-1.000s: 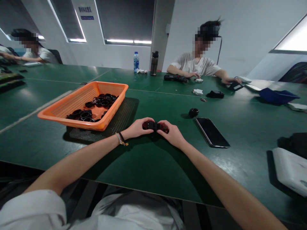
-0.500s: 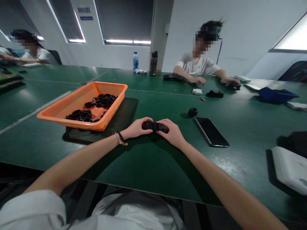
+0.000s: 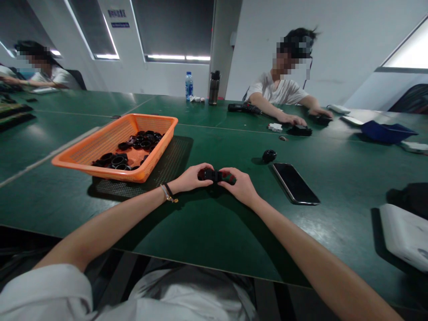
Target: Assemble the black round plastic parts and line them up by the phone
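Small black part, apparently plastic (image 3: 210, 174), held just above or on the green tabletop (image 3: 200, 223); contact cannot be told. Take it as clock centre, 12 pointing away from the wearer.

Grip, left hand (image 3: 192, 177): thumb and fingers closed on the 9 o'clock end. Grip, right hand (image 3: 239, 183): thumb and fingers closed on the 3 o'clock end. One piece or two joined pieces: cannot tell, the fingers cover too much. Red-green patch inside the right fingers: unclear.

Surroundings: orange perforated plastic basket (image 3: 144, 171) at 10 o'clock, with loose black ring-shaped pieces (image 3: 145, 140) inside. Single black rounded piece (image 3: 269, 156) between 2 and 3 o'clock. Flat dark-screened phone (image 3: 296, 183) at 3 o'clock, near the right hand. White rounded box (image 3: 404, 234) at 4 o'clock, well apart.

Risks (judgement): the hold is at the ends only, so uneven thumb pressure could twist the part or make it spring out. If dropped, it might roll towards 6 o'clock and off the near edge. If it is two pieces, pushing off-axis could jam or scratch them. A wide swing of the right hand could knock the phone or the lone rounded piece
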The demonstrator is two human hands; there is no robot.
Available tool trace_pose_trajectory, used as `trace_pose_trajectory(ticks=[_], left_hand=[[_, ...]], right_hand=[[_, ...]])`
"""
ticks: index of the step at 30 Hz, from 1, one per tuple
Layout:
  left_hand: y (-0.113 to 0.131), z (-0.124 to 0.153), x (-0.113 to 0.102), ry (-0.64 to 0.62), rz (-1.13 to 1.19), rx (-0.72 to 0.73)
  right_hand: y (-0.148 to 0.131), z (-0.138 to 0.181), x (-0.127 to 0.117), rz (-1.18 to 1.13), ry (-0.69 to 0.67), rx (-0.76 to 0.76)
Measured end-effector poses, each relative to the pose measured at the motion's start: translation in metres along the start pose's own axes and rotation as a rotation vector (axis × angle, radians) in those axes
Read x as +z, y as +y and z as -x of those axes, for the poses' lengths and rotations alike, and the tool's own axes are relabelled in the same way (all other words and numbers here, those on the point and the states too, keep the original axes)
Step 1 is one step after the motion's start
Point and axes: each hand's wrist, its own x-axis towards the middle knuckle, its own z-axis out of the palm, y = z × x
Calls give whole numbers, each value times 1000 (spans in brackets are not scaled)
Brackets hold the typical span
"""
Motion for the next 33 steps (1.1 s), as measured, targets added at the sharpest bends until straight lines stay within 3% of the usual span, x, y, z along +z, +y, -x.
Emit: trace_pose_trajectory(ticks=[33], left_hand=[[-5,-1,1,33,90,-5]], right_hand=[[1,-1,-3,-47,21,-37]])
